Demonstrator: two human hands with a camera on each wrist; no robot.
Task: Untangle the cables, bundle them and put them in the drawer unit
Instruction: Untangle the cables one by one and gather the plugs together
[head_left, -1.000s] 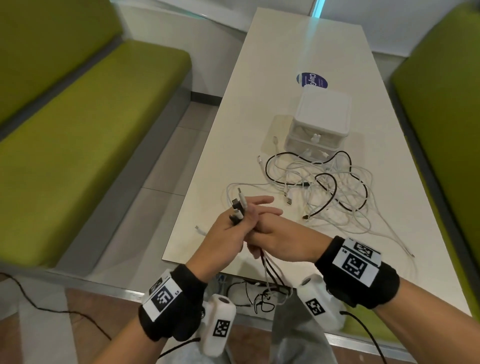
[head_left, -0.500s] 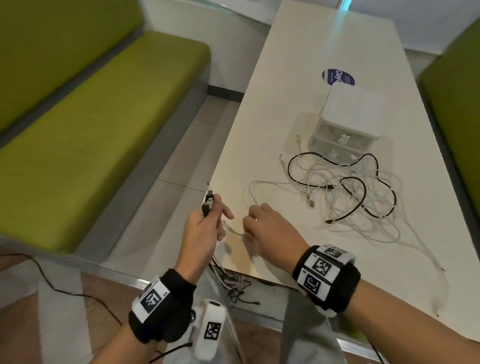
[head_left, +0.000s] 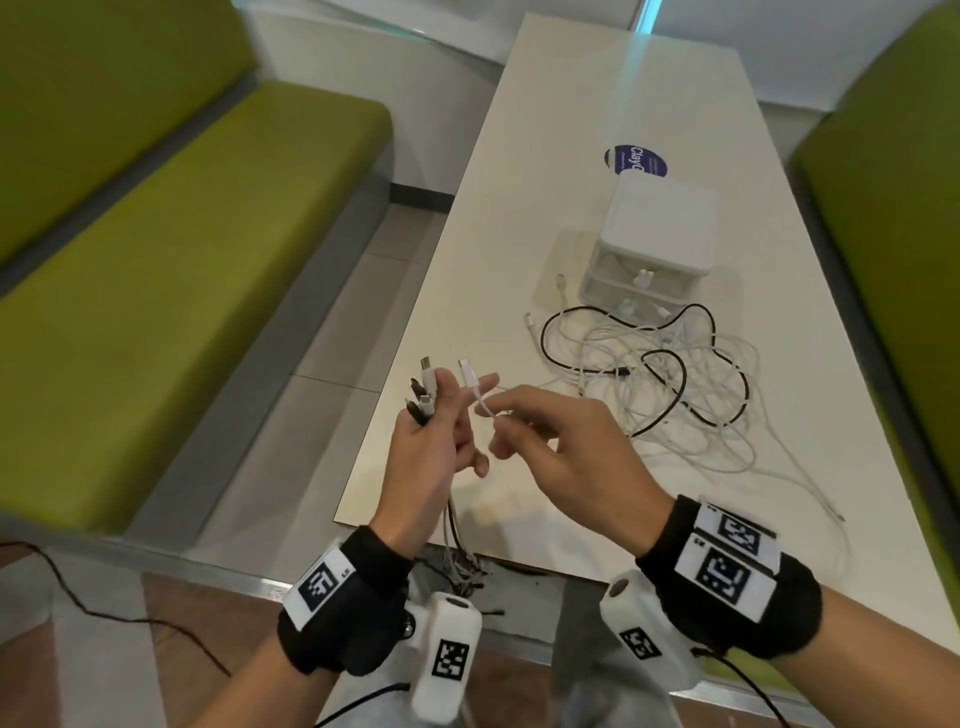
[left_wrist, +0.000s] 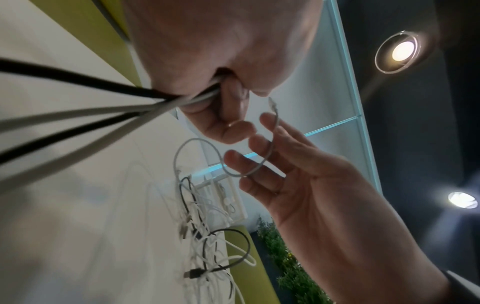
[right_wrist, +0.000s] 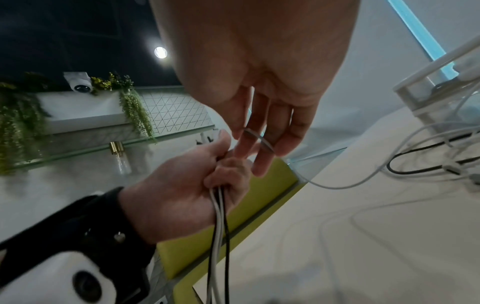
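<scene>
My left hand (head_left: 441, 410) grips a bunch of black and white cable ends (head_left: 423, 389) upright near the table's near-left corner. Their strands (right_wrist: 218, 226) hang down from the fist. My right hand (head_left: 506, 421) pinches a white cable (head_left: 485, 408) close beside it, and the cable's plug (head_left: 467, 374) points up by the left fingers. That cable runs across the right fingers (left_wrist: 259, 164) back to the tangle of black and white cables (head_left: 654, 374) on the table. Behind the tangle stands the white drawer unit (head_left: 660, 228), drawers closed.
The white table (head_left: 545, 171) runs away from me, with a blue round sticker (head_left: 636, 161) beyond the drawer unit. Green benches (head_left: 156, 249) line both sides. One white cable trails to the near-right table edge (head_left: 810, 499). Dark cords lie on the floor.
My right hand has lifted a white cable end off the table and brought it up beside the left hand's bunch. The left hand moved right, back over the table corner.
</scene>
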